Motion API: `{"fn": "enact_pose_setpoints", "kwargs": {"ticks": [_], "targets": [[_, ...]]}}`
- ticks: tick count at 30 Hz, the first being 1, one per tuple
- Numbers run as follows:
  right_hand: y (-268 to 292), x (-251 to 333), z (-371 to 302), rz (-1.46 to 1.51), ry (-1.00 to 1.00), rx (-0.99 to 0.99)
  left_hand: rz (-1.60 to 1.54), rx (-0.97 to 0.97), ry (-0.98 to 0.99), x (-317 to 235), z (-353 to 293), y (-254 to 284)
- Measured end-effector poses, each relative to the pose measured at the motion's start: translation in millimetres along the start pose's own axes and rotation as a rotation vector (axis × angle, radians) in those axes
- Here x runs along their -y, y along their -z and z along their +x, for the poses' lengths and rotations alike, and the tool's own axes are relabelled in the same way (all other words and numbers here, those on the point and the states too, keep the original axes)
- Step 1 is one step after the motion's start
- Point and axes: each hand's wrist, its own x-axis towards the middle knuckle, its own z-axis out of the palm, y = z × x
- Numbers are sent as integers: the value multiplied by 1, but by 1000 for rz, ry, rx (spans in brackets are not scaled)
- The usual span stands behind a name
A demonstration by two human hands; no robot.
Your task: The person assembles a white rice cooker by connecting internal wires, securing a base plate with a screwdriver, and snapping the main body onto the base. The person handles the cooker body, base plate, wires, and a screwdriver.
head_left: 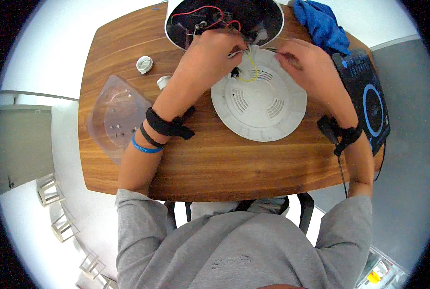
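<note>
A white round vented cover point(258, 115) lies on the wooden table in front of me. Behind it, a round white housing point(281, 21) shows its dark inside, with red wires point(195, 10) running through it. My left hand point(217, 50) is closed at the far edge of the cover, its fingertips pinching thin wires. A yellow wire point(256, 72) loops from there down over the cover. Over the cover's far right edge, my right hand point(306, 60) has its fingers curled together; a thin dark piece shows at the fingertips, too small to name.
Left of my arm, a clear plastic tray point(104, 113) holds several small screws. Nearby are a white round cap point(144, 64) and another white piece point(163, 82), partly behind my forearm. A black induction cooktop point(354, 72) and a blue cloth point(321, 24) lie at the right.
</note>
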Motion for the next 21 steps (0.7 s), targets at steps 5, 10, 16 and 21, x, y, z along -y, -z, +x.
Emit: {"fn": "enact_pose_setpoints", "kwargs": {"ticks": [5, 10, 16, 21], "targets": [[3, -40, -18, -332, -53, -77, 5, 12, 13, -1, 1, -1], [-23, -84, -20, -507, -40, 65, -10, 6, 12, 1, 1, -1], [-34, -103, -14, -539, 69, -55, -13, -6, 6, 0, 1, -1], [-26, -96, -11, -486, 48, 48, 0, -31, -10, 0, 0, -1]]}}
